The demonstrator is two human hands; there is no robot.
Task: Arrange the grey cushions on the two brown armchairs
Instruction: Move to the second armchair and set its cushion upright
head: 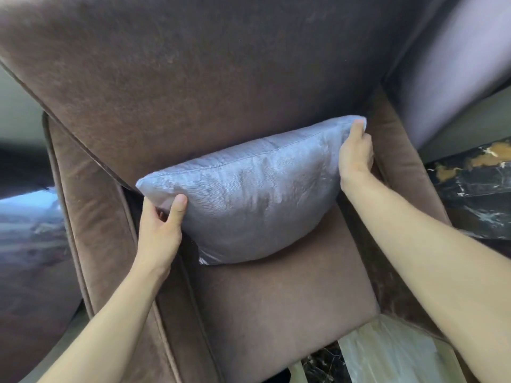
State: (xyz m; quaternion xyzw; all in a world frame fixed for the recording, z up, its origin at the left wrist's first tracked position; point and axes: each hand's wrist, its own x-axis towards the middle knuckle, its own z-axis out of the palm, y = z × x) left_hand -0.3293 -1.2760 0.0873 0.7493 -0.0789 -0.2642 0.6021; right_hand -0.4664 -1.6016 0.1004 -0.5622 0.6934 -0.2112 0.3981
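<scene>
Cushion (249, 200), soft & probably light, is gripped at opposite corners by left hand (159, 230) & right hand (355, 153), against armchair (276, 299) back.

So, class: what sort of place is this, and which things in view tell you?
Probably a living room or lounge: a brown upholstered armchair, a grey cushion on it, and a polished marble floor.

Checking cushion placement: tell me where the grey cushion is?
Centre of the head view: the grey cushion stands on the armchair seat against its backrest, left hand and right hand gripping its corners.
</scene>
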